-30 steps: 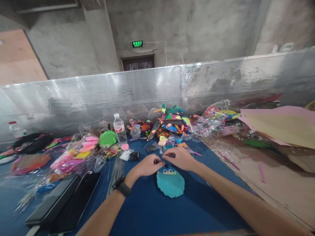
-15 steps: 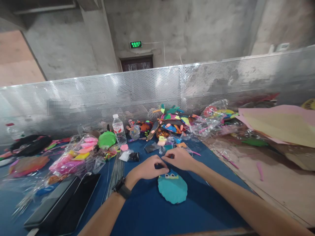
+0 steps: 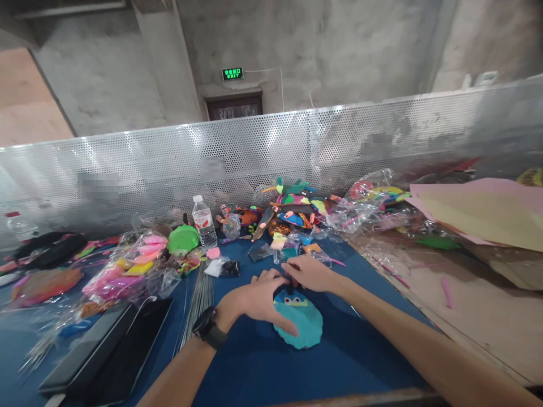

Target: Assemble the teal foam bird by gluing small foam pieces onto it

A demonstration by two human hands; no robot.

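Bare forearms, no sleeves, black wristwatch [image 3: 207,329] on the left wrist

Left hand [image 3: 258,299] covered the left part of the teal clay figure [image 3: 303,325]; its fingertips were hidden behind the right hand [image 3: 309,273]. Both forearms were cut by the bottom edge. Three patches on the perforated metal screen [image 3: 263,158] were blurred out.

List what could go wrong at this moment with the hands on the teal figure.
1. The left hand lies on the teal figure, thumb across it; if it is soft, pressure may dent it.
2. The right hand works at its top edge by the small face parts, which may smear or shift.
3. Loose bags beside the hands could get swept aside.
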